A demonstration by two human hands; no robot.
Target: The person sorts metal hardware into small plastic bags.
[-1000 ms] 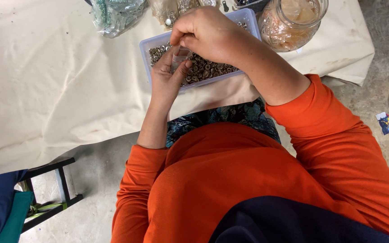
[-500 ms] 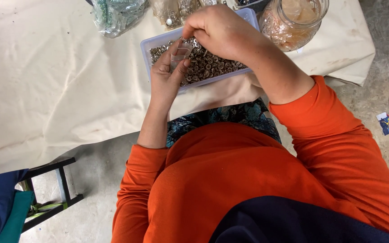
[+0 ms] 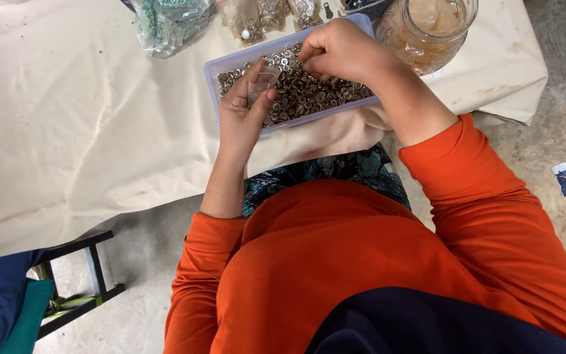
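A shallow pale plastic tray (image 3: 212, 67) full of small metal rings and snap parts (image 3: 309, 95) sits at the near edge of a cloth-covered table. My left hand (image 3: 242, 113) holds a small clear plastic bag (image 3: 261, 83) upright over the tray's left end. My right hand (image 3: 339, 51) hovers over the tray's far side with fingertips pinched together among the metal pieces; whether a piece is between them is hidden.
A glass jar (image 3: 430, 29) stands right of the tray. Clear bags of green beads (image 3: 165, 23) and small parts (image 3: 257, 14) lie behind it. The cream cloth (image 3: 73, 124) drapes over the table. A black stool frame (image 3: 80, 278) stands on the floor at lower left.
My right hand has dropped from the bag's mouth down into the tray's metal pieces. My left hand with the bag has barely shifted.
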